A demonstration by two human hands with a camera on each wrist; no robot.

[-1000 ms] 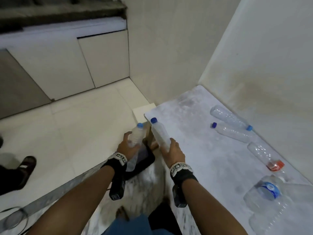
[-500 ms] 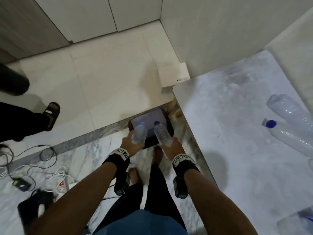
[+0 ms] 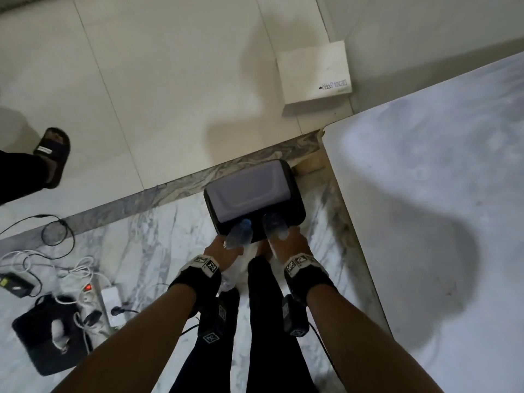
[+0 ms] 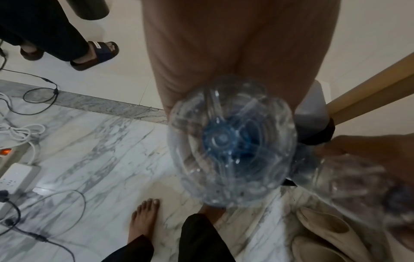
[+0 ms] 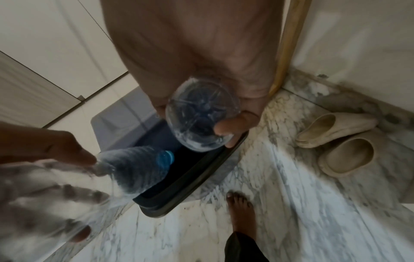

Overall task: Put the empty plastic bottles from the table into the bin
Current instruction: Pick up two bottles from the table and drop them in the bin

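I stand over a black bin [image 3: 252, 199] with a grey swing lid, on the floor at the corner of the white marble table [image 3: 425, 194]. My left hand [image 3: 224, 246] grips a clear empty bottle with a blue cap [image 3: 239, 234]. My right hand [image 3: 292, 241] grips a second clear bottle [image 3: 276, 226]. Both bottles point cap-first at the bin's near edge. The left wrist view looks into the left bottle's base [image 4: 230, 140]. In the right wrist view the right bottle [image 5: 201, 117] hangs over the bin's dark opening [image 5: 190, 177], with the left bottle [image 5: 139, 168] beside it.
A white box [image 3: 314, 78] lies on the tiles beyond the bin. Another person's sandalled foot [image 3: 52, 154] stands at the left. Cables and a power strip [image 3: 85, 290] and a black bag [image 3: 51, 336] lie at lower left. Beige slippers [image 5: 340, 143] sit under the table.
Both hands have carried their bottles off the table edge and down to the bin. My view has tilted downward, and the bottles lying on the table have left the picture.
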